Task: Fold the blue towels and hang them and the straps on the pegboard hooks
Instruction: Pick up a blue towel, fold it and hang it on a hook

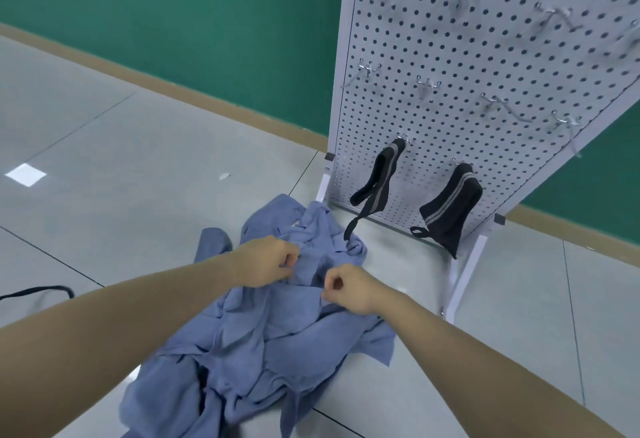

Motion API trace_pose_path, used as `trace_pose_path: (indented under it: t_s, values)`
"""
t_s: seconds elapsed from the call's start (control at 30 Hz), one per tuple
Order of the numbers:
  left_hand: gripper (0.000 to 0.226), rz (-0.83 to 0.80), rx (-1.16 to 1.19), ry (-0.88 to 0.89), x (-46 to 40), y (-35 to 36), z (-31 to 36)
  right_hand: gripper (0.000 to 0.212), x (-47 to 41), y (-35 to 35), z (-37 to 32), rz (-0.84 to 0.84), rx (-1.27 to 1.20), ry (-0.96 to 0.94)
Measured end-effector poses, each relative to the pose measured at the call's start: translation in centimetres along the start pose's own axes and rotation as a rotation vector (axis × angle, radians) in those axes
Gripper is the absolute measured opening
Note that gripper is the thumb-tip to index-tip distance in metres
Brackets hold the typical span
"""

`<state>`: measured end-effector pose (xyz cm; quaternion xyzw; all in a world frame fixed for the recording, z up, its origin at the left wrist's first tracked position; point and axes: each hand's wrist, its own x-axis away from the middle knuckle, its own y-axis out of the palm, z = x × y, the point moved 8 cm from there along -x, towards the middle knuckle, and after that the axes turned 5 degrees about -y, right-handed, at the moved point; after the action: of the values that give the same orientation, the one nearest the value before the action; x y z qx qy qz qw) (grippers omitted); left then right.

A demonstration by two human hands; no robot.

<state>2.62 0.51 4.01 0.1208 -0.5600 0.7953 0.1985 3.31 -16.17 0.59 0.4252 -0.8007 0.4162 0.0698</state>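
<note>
Blue, soft, limp terry towels [263, 344]: our left hand [265, 261] and right hand [348, 287] fingers pinch one's edge; we'd grip corners.

One white perforated metal pegboard [485, 66] stands here. Two black straps with grey stripes [375, 177] [450, 205] hang on it. A third, thin black strap [38, 290] lies on the floor. The crumpled blue cloth towels [263, 344] form one heap, number unclear. Two hands [266, 261] [349, 287].
</note>
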Motion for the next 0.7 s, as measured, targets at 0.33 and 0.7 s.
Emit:
trace_pose_path:
  t_s: [0.33, 0.7]
  values:
    - [0.025, 0.247, 0.321, 0.145, 7.4, -13.8, 6.3, 0.022, 8.1, -11.7, -10.9, 0.271, -0.091, -0.101]
    - [0.014, 0.674, 0.667, 0.489, 23.2, -29.2, 19.0, 0.033, 22.7, -18.7, -24.1, 0.727, -0.114, -0.215]
